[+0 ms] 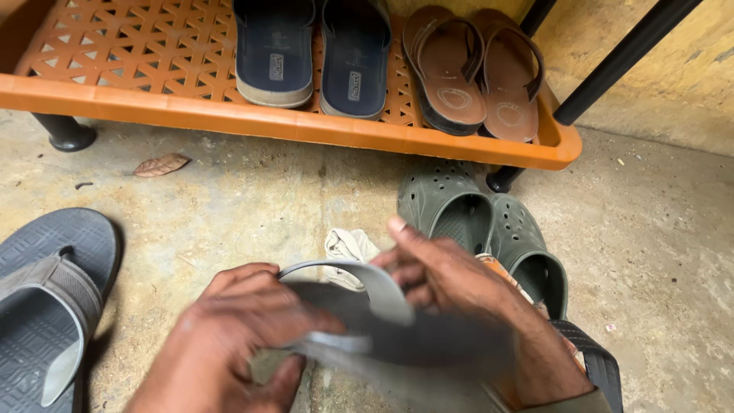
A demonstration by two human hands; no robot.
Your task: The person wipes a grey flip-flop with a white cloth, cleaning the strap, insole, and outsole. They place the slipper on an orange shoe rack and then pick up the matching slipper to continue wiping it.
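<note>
A dark grey rubber slide sandal with a lighter grey strap [367, 321] is held low in the middle of the view, above the concrete floor [252, 206]. Its sole is motion-blurred; the arched strap is sharper, curving up and over the footbed between the two hands. The left hand [237, 329] closes its grip on the near end of the sandal, with the thumb under the sole and the fingers over the top. The right hand [459, 287] closes its grip on the far side, fingers wrapped behind the strap, thumb raised.

A crumpled off-white cloth [348, 246] lies on the floor just behind the strap. A pair of olive green perforated rubber clogs [482, 222] stands just beyond the right hand, partly hidden by it. A second grey slide sandal [50, 298] lies on the floor at far left, well apart from the hands. A dry brown leaf [160, 164] lies near the rack leg.

An orange perforated plastic shoe rack shelf [153, 65] spans the top of the view. It carries a pair of navy slide sandals [313, 50] and, beside them, a pair of brown leather thong sandals [478, 73].
</note>
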